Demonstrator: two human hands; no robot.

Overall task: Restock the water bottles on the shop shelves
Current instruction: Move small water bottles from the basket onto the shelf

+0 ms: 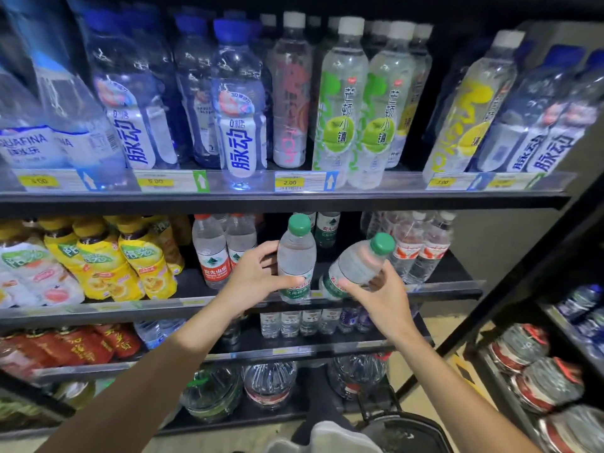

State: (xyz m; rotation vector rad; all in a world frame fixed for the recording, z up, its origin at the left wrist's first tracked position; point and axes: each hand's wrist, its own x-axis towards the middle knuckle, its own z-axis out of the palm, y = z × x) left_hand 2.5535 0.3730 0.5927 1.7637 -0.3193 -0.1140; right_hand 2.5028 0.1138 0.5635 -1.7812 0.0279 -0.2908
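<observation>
Head view, shop shelving, bottled drinks. Left hand (258, 276): wrapped around an upright green-capped water bottle (296, 256) whose base sits at the front edge of the middle shelf (441, 286). Right hand (379, 289): gripping a second green-capped water bottle (354, 266), tilted with its cap to the upper right, held just in front of the same shelf, just right of the first. Behind them, further back: two more green-label bottles (327, 228). Left of the hands: red-label water bottles (212, 250), then yellow-label drinks (143, 256). Right: clear bottles with red-and-white labels (421, 243). Top shelf: blue-capped sports drinks (238, 103), green apple-label bottles (340, 103), price tags (291, 182) along the rail. Lower shelf: small water bottles (291, 323). Bottom: large water jugs (269, 384).
</observation>
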